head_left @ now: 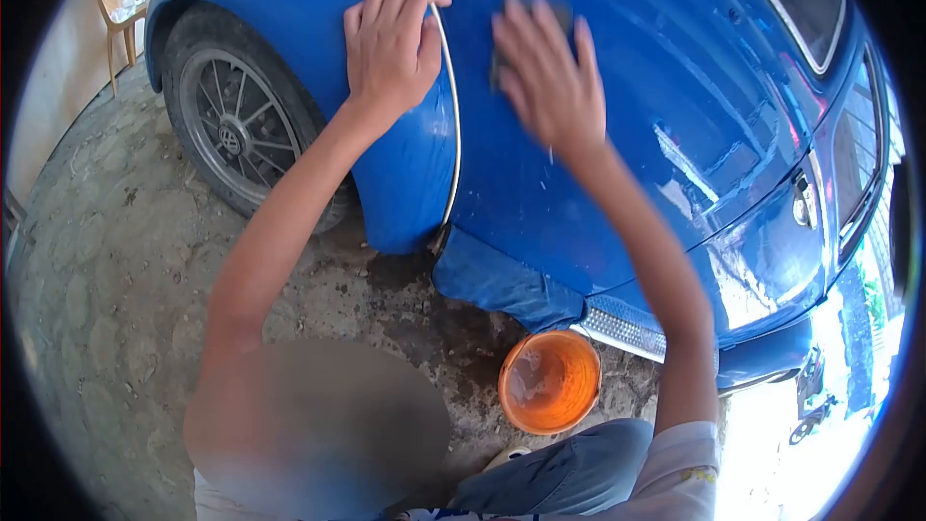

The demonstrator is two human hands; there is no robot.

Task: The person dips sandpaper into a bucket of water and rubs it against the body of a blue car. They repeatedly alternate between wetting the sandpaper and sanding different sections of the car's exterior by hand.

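A blue car [540, 183] fills the upper part of the head view, its wet panels shining. My left hand [394, 48] rests on the fender beside the pale trim strip [453, 135], fingers lying over the surface and nothing in it. To the right of the strip, my right hand [555, 72] presses a dark, flat pad [560, 17] against the body panel; the hand is a little blurred and its fingers are spread over the pad, which is mostly hidden under them.
An orange bucket [550, 382] with cloudy liquid stands on the rough ground [125, 299] below the car. The wheel [241, 125] is at upper left, with a tan plastic chair [120, 5] beyond it. A blue cloth-like cover [497, 280] lies along the car's lower edge.
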